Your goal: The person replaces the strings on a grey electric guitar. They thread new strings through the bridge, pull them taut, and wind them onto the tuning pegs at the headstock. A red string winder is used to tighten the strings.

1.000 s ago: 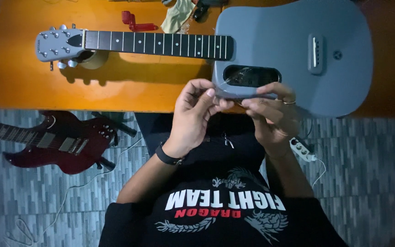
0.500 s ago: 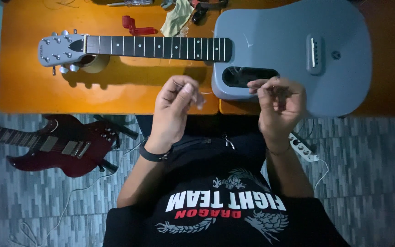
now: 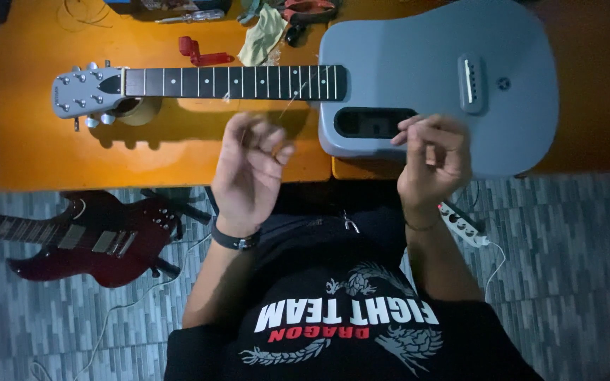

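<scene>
A grey acoustic guitar (image 3: 404, 63) lies flat on an orange table (image 3: 44, 155), neck (image 3: 234, 82) and headstock (image 3: 82, 92) pointing left. No strings show on the fretboard. My left hand (image 3: 248, 166), a dark band on its wrist, hovers over the table's near edge below the neck, fingers pinched on a thin guitar string (image 3: 294, 99) that runs up toward the fretboard. My right hand (image 3: 432, 159) is beside the dark opening (image 3: 372, 123) in the guitar's side, fingers curled and pinched; the string there is too thin and blurred to see.
A red string winder (image 3: 202, 55), a pale cloth (image 3: 262, 39), a screwdriver (image 3: 192, 15) and red-handled pliers (image 3: 308, 10) lie along the table's far side. On the tiled floor rest a dark red electric guitar (image 3: 86, 240), a white power strip (image 3: 464, 226) and loose cables.
My hands were together at the guitar's side opening. They have drawn apart, the left hand going left along the table edge and the right staying by the opening.
</scene>
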